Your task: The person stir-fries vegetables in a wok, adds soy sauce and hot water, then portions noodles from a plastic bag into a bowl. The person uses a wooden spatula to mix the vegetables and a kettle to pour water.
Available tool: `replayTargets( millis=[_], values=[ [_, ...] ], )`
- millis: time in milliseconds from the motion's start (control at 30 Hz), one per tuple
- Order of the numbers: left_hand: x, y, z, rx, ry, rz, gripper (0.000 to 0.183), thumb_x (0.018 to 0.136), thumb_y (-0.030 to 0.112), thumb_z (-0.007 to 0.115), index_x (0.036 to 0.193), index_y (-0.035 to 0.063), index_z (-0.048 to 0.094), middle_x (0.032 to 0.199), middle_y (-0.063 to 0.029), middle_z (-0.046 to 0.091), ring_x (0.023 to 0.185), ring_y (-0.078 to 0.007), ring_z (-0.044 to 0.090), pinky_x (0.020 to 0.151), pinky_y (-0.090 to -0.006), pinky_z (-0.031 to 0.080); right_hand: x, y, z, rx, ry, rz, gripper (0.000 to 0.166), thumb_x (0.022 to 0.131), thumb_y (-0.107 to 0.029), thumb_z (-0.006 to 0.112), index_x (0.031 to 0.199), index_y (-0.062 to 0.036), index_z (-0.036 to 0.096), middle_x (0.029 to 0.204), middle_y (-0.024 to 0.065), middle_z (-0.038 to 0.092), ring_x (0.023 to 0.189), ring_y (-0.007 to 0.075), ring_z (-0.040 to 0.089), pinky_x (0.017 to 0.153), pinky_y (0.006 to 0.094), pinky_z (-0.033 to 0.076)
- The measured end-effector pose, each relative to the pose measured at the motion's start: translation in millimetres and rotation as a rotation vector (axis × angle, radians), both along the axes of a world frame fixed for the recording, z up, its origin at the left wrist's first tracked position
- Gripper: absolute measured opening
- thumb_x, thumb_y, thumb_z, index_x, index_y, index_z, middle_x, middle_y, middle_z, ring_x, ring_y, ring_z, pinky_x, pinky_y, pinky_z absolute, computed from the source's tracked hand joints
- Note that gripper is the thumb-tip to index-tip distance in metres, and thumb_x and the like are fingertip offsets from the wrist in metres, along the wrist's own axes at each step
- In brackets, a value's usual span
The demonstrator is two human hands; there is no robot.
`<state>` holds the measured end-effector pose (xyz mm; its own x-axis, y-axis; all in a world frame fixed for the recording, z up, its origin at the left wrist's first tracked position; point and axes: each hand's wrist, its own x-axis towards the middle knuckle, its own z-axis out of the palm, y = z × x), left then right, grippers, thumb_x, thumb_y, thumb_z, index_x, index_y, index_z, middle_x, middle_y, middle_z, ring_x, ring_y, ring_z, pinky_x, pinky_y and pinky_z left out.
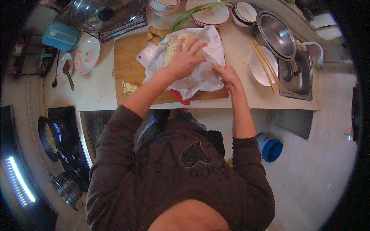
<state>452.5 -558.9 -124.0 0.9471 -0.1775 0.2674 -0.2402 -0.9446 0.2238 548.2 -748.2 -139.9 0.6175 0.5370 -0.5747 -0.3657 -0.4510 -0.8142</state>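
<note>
A white cloth is spread over the wooden cutting board, with pale, fine shreds of food lying on it. My left hand rests over the shreds, palm down and fingers apart. The cloth's right edge is gripped by my right hand. Something red shows from under the cloth at the front; whatever else supports it is hidden. A metal cleaver blade sticks out at the left, near a piece of ginger root. Pale chopped bits lie at the board's front left.
Green onions lie across stacked plates behind the board. Chopsticks cross a white bowl at the right, beside metal basins and a sink. Left stand plates and a blue container.
</note>
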Motion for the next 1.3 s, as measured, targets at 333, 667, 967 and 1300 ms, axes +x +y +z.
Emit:
replayTargets(
  millis=[333, 667, 967, 1300],
  values=[
    [-3, -6, -20, 0.206, 0.208, 0.141, 0.019, 0.072, 0.022, 0.059, 0.089, 0.0156, 0.063, 0.133, -0.0070, 0.035, 0.128, -0.0320, 0.023, 0.099, -0.0592, 0.017, -5, 5, -46, 0.250, -0.042, -0.399, 0.033, 0.077, -0.017, 0.051, 0.103, 0.0033, 0.055, 0.086, 0.0104, 0.061, 0.072, 0.0203, 0.059, 0.065, 0.0322, 0.047],
    [-10, 5, -1, 0.102, 0.148, 0.160, 0.028, 0.069, 0.018, 0.059, 0.097, 0.0159, 0.061, 0.131, -0.0075, 0.038, 0.127, -0.0315, 0.025, 0.099, -0.0593, 0.017, 23, -18, -75, -0.019, -0.297, -0.249, 0.033, 0.076, -0.021, 0.055, 0.095, 0.0053, 0.060, 0.081, 0.0121, 0.063, 0.074, 0.0205, 0.059, 0.064, 0.0332, 0.045],
    [6, -53, -12, -0.070, 0.054, 0.034, 0.013, 0.073, 0.019, 0.058, 0.084, 0.0152, 0.062, 0.090, -0.0010, 0.062, 0.091, -0.0239, 0.054, 0.090, -0.0490, 0.031, 0, -1, -17, 0.239, -0.030, -0.325, 0.024, 0.077, -0.014, 0.055, 0.091, 0.0051, 0.061, 0.082, 0.0103, 0.062, 0.071, 0.0203, 0.059, 0.062, 0.0333, 0.045],
    [-15, 6, -3, -0.321, -0.299, 0.231, 0.002, 0.063, 0.011, 0.059, 0.065, 0.0110, 0.061, 0.061, -0.0099, 0.058, 0.057, -0.0294, 0.056, 0.055, -0.0401, 0.044, 31, -20, -62, -0.101, -0.401, -0.149, 0.036, 0.079, -0.022, 0.056, 0.104, 0.0036, 0.057, 0.090, 0.0104, 0.062, 0.080, 0.0178, 0.056, 0.071, 0.0315, 0.044]
  ],
)
